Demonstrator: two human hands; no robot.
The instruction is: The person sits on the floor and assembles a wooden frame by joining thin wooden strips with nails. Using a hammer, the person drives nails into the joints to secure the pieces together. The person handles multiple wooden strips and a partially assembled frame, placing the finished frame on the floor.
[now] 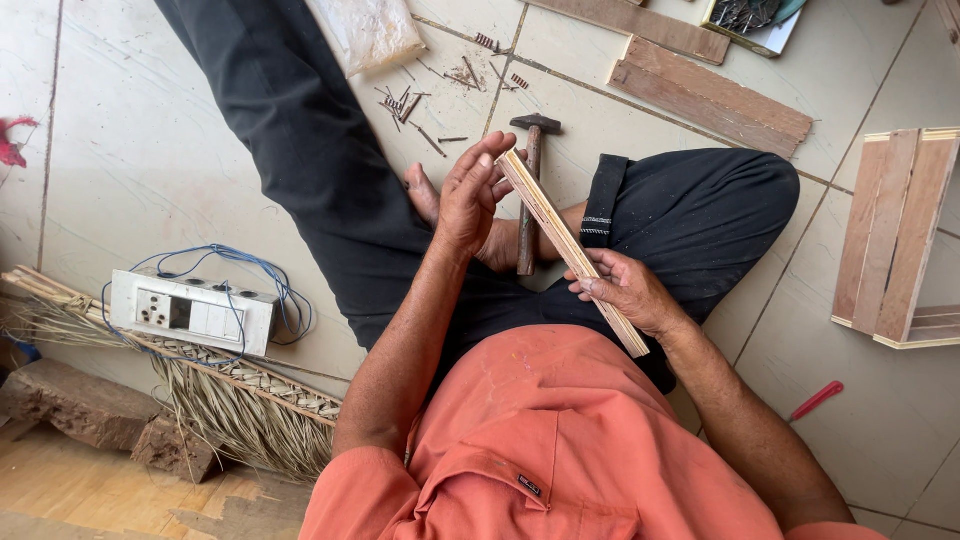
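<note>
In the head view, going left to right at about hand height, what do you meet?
White switch board with blue wires → left hand → wooden-handled hammer → thin pale wooden strip → right hand → small slatted wooden crate.

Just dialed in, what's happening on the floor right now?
A person in an orange shirt sits on a tiled floor, holding a thin wooden strip in both hands. The right hand grips it near the lower end, and the left hand is open against its upper end. A hammer lies on the floor between the legs, with loose nails scattered beyond it. A partly built wooden crate rests to the right, and an extension socket box to the left.
</note>
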